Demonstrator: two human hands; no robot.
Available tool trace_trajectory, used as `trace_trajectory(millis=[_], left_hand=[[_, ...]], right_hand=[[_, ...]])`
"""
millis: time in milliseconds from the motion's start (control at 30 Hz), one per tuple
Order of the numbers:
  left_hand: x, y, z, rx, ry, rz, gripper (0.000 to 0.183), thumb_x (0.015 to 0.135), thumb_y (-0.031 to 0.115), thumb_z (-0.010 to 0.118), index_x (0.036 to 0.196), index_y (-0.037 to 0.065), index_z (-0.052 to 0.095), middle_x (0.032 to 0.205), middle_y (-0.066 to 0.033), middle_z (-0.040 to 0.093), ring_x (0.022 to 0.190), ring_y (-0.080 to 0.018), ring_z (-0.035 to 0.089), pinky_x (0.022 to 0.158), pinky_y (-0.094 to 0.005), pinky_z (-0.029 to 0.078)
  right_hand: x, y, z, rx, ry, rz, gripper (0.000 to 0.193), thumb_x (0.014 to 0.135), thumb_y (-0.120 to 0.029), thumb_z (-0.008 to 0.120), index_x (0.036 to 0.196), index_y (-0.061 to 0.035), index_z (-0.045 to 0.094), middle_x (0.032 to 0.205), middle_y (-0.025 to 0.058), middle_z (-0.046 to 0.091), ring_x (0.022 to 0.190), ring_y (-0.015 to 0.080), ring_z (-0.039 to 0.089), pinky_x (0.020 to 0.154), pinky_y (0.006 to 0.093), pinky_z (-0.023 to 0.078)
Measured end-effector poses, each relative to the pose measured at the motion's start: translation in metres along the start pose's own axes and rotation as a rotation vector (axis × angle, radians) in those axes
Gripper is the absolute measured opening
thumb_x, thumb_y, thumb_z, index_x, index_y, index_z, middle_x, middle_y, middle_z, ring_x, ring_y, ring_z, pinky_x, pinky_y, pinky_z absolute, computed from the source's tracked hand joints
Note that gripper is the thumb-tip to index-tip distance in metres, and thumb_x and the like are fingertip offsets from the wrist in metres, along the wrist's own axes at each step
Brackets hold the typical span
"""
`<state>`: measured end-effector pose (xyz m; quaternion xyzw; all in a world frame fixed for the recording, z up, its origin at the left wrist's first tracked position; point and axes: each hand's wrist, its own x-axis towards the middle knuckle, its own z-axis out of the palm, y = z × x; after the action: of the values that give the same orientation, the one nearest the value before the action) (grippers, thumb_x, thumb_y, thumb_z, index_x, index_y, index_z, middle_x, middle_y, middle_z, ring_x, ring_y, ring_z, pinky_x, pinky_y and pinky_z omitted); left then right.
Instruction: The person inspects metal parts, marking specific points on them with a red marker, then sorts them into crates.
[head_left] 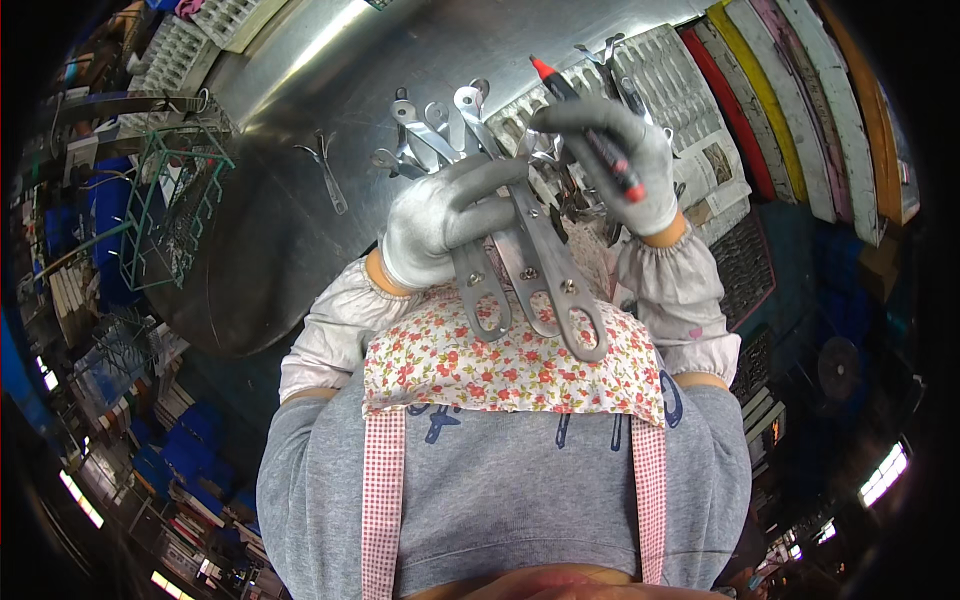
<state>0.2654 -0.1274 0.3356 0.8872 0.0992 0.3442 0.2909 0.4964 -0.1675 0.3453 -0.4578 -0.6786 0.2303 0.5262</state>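
My left hand (430,220), in a pale glove with grey fingers, is closed round several flat steel hand tools (545,265). Their long slotted handles point toward my chest, and rivets show along them. My right hand (648,165), gloved alike, grips a black marker pen (603,148) with red ends. One red end points away from me, up and left. Beyond my left hand stick out round-headed tool ends (405,112); which of them belong to the held tools I cannot tell. More metal tools partly show below and behind my right hand.
A single small metal tool (328,178) lies on the steel tabletop (300,100) to the left. Patterned grey sheets (680,90) lie under tools at the right. Upright coloured boards (790,110) line the right edge. A green wire rack (150,215) stands far left.
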Motion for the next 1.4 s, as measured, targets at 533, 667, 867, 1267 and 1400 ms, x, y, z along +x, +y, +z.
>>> trace_trajectory(millis=[533,667,867,1267,1400], left_hand=[[0.015,-0.024,-0.007,0.310,-0.023,0.265,0.042,0.067,0.012,0.070,0.109,0.012,0.066,0.115,-0.0077,0.065,0.110,-0.0349,0.064,0.076,-0.0412,0.058],[0.016,-0.020,-0.015,0.424,-0.106,0.246,0.039,0.069,0.014,0.065,0.109,0.014,0.065,0.118,-0.0031,0.063,0.111,-0.0285,0.063,0.073,-0.0388,0.057],[-0.008,-0.036,-0.024,0.477,-0.051,0.154,0.035,0.075,0.022,0.062,0.110,0.017,0.067,0.118,-0.0020,0.065,0.112,-0.0289,0.064,0.075,-0.0402,0.057],[-0.186,-0.082,-0.045,-0.398,1.386,-1.333,0.046,0.091,0.044,0.067,0.090,-0.003,0.069,0.070,-0.0063,0.067,0.053,-0.0127,0.062,0.042,-0.0243,0.043],[-0.209,-0.096,-0.070,-0.411,1.199,-1.365,0.041,0.092,0.039,0.066,0.089,-0.002,0.070,0.072,-0.0072,0.068,0.053,-0.0127,0.062,0.042,-0.0249,0.042]], right_hand=[[-0.119,0.168,-0.069,-0.543,0.619,0.604,0.027,0.092,-0.024,0.067,0.111,-0.0053,0.066,0.093,0.0115,0.071,0.086,0.0241,0.068,0.079,0.0361,0.051],[-0.198,0.220,-0.106,-0.911,0.339,1.002,0.040,0.085,-0.038,0.065,0.117,-0.0146,0.067,0.105,0.0189,0.070,0.097,0.0399,0.066,0.082,0.0486,0.050],[-0.244,0.254,-0.117,-0.963,0.548,1.114,0.037,0.081,-0.038,0.070,0.113,-0.0195,0.067,0.101,0.0163,0.072,0.093,0.0375,0.068,0.079,0.0481,0.052],[-0.146,0.223,-0.069,-0.624,0.374,0.824,0.037,0.091,-0.023,0.066,0.119,0.0009,0.061,0.117,0.0177,0.067,0.108,0.0303,0.064,0.093,0.0381,0.047],[-0.127,0.219,-0.045,-0.582,0.347,0.729,0.036,0.091,-0.019,0.065,0.118,0.0035,0.060,0.116,0.0192,0.067,0.109,0.0303,0.063,0.094,0.0373,0.046]])
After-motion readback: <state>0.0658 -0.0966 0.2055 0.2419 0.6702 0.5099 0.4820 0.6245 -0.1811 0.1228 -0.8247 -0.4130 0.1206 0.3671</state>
